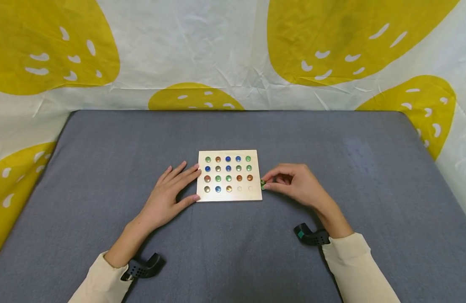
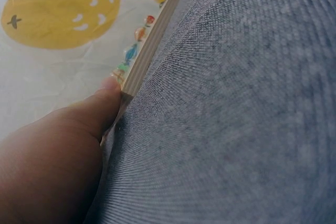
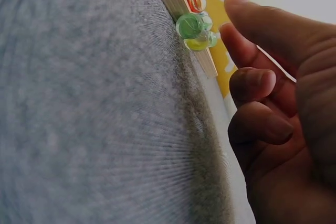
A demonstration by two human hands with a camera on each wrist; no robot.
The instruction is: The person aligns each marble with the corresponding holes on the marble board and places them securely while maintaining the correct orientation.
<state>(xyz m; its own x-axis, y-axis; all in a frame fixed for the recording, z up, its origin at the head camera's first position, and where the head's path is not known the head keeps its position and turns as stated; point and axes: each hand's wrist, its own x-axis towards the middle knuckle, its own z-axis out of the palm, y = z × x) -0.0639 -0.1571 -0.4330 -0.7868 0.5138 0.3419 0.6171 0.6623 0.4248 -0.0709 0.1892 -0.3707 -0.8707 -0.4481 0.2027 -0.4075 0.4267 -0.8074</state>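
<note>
A pale wooden board (image 1: 234, 196) lies flat, its rows of hollows filled with glass marbles in green, blue, orange and clear. Two hollows at its near right corner show bare wood. My left hand (image 1: 166, 201) lies with spread fingers along the board's left edge, its thumb at the near left corner. Green marbles (image 3: 189, 26) sit close together beside the board's right edge. Over them hovers my right hand (image 1: 295, 182), thumb and index fingertips close to the marbles and a gap between them in the right wrist view. Its other fingers are curled in.
Grey cloth (image 1: 233, 248) covers the table. Behind it hangs a white curtain (image 1: 187, 46) with yellow fruit shapes. Both wrists wear black camera mounts, the left mount (image 1: 145, 266) and the right mount (image 1: 311, 235) close above the cloth.
</note>
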